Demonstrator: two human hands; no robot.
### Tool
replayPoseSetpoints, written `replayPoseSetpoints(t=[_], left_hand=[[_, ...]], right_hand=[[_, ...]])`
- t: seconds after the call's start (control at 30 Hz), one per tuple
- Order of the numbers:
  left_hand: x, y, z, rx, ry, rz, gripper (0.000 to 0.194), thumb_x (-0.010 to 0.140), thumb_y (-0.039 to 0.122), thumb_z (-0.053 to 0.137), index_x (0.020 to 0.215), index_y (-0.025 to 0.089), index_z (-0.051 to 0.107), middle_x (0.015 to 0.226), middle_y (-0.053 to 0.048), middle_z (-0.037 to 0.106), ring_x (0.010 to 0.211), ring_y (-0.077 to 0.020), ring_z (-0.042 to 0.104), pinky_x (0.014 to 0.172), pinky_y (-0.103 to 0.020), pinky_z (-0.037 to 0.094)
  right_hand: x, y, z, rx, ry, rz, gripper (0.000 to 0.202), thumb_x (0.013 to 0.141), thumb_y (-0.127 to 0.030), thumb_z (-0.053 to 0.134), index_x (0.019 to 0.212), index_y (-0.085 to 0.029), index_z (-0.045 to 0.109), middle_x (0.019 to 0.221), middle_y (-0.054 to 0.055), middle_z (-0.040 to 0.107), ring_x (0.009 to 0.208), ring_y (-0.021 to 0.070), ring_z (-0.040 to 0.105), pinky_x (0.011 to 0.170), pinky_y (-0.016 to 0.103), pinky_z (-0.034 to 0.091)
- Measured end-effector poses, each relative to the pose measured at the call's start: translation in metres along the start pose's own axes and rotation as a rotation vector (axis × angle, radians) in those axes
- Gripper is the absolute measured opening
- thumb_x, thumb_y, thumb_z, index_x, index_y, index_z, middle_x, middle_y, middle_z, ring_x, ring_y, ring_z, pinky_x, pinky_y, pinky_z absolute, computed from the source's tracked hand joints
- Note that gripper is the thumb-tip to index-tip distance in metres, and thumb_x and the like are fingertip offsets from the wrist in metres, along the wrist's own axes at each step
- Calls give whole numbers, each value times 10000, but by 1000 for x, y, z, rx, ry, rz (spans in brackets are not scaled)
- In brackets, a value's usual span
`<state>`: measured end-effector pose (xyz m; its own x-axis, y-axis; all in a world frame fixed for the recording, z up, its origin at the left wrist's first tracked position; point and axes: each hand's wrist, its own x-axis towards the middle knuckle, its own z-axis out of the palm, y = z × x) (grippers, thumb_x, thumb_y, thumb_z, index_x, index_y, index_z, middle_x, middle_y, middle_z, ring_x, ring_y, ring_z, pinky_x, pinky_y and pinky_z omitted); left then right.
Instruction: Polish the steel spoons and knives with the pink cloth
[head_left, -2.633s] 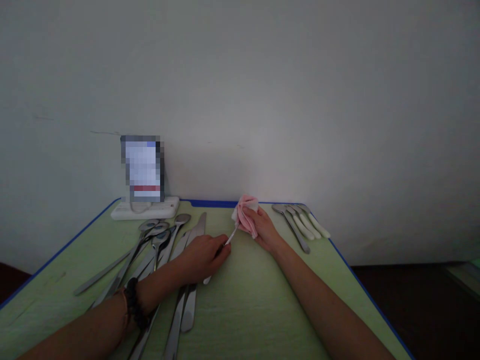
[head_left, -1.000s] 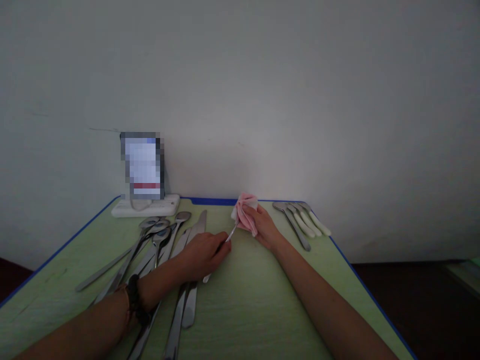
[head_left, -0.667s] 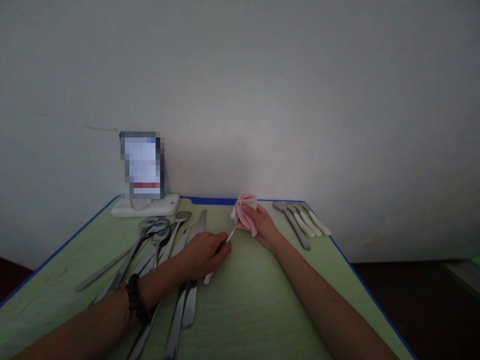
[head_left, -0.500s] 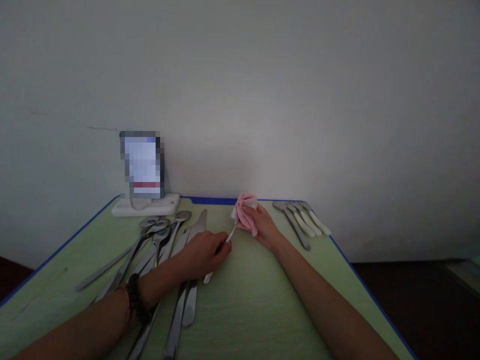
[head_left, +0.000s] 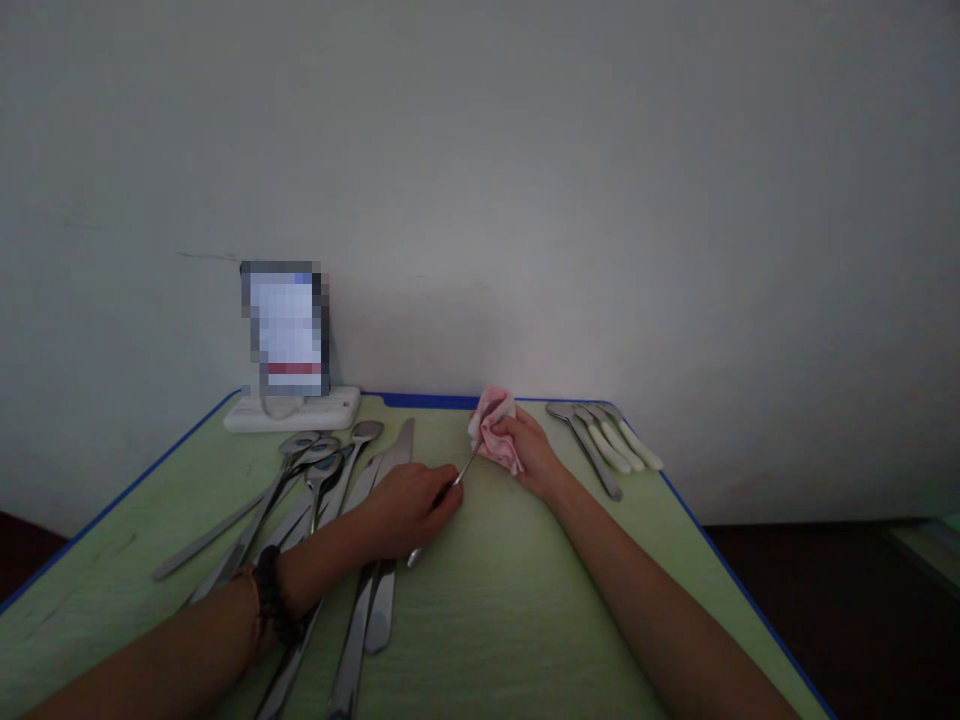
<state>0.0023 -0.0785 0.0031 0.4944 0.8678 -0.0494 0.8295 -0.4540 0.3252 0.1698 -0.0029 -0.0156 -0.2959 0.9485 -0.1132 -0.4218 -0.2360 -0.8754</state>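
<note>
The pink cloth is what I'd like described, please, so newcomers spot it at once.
Over the green table, near its far blue edge, the right hand grips a crumpled cloth. Pink and white, it is the only cloth among cutlery.

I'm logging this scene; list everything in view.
Wall: one, grey, background
Table: one, green, blue-edged, foreground
Screen: one, blurred white, back left
Base: one, white, beneath screen
Spoons and knives: count unclear, silver, table's left
Held utensil: one, silver, centre
Cloth: one, pink-white, utensil's far end
Metal utensil: one, silver, table's right
White-handled utensils: three, beside it
Floor: dark, lower right
Bracelet: one, black, lower left
Left hand: one, gripping utensil
Right hand: one, gripping cloth
</note>
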Motion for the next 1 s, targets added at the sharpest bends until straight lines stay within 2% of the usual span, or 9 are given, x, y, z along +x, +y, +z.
replayPoseSetpoints(t=[0.1,0.2,0.3,0.5,0.77,1.0], left_hand=[[0,0,-1,3,10,-1,322,923,328,297,782,180,546,649,-27,603,616,-164,572,584,-259,351],[0,0,-1,6,9,-8,338,925,345,290,774,180,543,635,-23,596,610,-165,571,584,-263,353],[0,0,-2,9,3,-5,333,927,346,291,795,181,548,663,-34,612,623,-171,577,589,-265,360],[0,1,-2,18,-11,-14,324,921,339,302,771,184,543,646,-29,607,597,-164,567,571,-257,355],[-1,3,-3,40,-18,-5,316,909,336,318,741,186,540,613,-23,585,577,-165,552,557,-254,327],[0,2,-2,42,-10,-11,314,910,333,315,727,184,522,608,-16,578,564,-158,536,545,-255,295]], right_hand=[[0,-1,2,7,4,3,206,620,-215,624,824,-192,608,763,18,691,668,171,624,594,291,509],[-1,-2,3,33,-9,33,291,708,-435,612,869,-193,611,771,39,690,721,193,639,623,320,517],[-1,-1,3,4,12,30,378,698,-531,626,873,-196,603,759,38,683,712,188,638,626,321,518],[-3,3,4,-90,27,-75,364,651,-480,703,856,-207,576,738,6,661,630,149,606,540,261,491],[-5,1,4,-171,-14,-102,169,665,-256,640,815,-198,589,726,-6,663,590,113,561,544,228,464],[-4,2,2,-114,-99,-107,218,656,-280,675,844,-197,602,802,13,680,657,131,595,603,247,480]])
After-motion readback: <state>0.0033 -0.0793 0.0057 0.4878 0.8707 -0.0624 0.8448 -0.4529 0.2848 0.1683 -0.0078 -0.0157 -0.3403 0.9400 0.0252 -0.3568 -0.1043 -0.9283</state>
